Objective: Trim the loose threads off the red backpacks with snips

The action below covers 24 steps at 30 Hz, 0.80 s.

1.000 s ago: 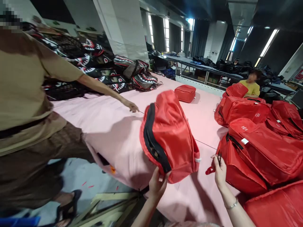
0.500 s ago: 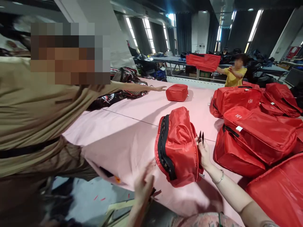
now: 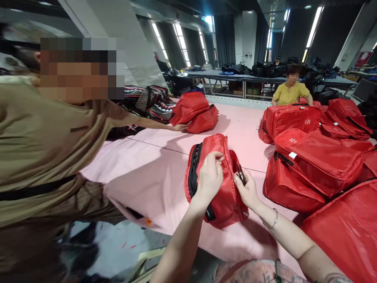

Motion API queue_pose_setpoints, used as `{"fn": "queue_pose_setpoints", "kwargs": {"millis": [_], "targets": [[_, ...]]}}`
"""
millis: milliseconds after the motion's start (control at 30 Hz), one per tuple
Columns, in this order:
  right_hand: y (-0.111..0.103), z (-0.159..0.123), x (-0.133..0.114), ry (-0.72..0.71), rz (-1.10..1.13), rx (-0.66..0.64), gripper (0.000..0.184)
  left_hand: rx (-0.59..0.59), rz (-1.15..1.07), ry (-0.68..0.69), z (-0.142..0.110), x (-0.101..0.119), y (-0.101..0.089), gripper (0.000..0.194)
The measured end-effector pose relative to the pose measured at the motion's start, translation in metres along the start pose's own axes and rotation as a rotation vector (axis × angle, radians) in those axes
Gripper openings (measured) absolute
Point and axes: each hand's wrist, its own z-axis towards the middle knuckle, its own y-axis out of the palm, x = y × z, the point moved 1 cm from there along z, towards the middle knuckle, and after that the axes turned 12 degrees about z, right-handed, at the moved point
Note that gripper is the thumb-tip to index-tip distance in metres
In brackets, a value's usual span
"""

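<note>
A red bag (image 3: 225, 204) with a black zipper along its left side lies on the pink-covered table in front of me. Over its top is my left hand (image 3: 209, 177), fingers curled together as in a pinch; what they hold, if anything, I cannot make out. My right hand (image 3: 247, 189) is at the bag's right edge, closed around black thread snips (image 3: 241, 177), with the thumb against the red fabric.
Red bags (image 3: 318, 165) are piled on the right. A co-worker (image 3: 44, 149) leans in from the left, one hand by red bags (image 3: 194, 112). Patterned bags (image 3: 156, 102) lie behind. Another person (image 3: 290, 92) in yellow stands across the pink table (image 3: 147, 184).
My left hand has come up from beside the bag onto its top. The snips have turned down towards the fabric. Another red bag has landed near the co-worker's outstretched hand.
</note>
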Motion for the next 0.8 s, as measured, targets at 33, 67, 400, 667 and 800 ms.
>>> {"fn": "queue_pose_setpoints", "kwargs": {"millis": [33, 67, 400, 667, 800], "targets": [[0.000, 0.000, -0.002, 0.002, -0.009, -0.020, 0.019, 0.003, 0.014, -0.017, -0.003, -0.003, -0.002, 0.025], [-0.001, 0.000, -0.003, 0.002, -0.012, -0.036, 0.020, -0.006, 0.022, -0.012, -0.007, -0.005, -0.005, 0.023], [-0.028, 0.005, -0.033, 0.054, -0.158, -0.113, 0.022, -0.134, -0.061, 0.198, -0.027, -0.007, -0.024, 0.027], [-0.049, 0.003, -0.065, -0.144, -0.427, -0.218, 0.021, -0.022, -0.146, 0.122, -0.030, -0.005, -0.015, 0.011], [-0.050, 0.004, -0.071, -0.257, -0.538, -0.276, 0.014, -0.010, -0.185, 0.021, -0.029, -0.007, -0.014, 0.014]]}}
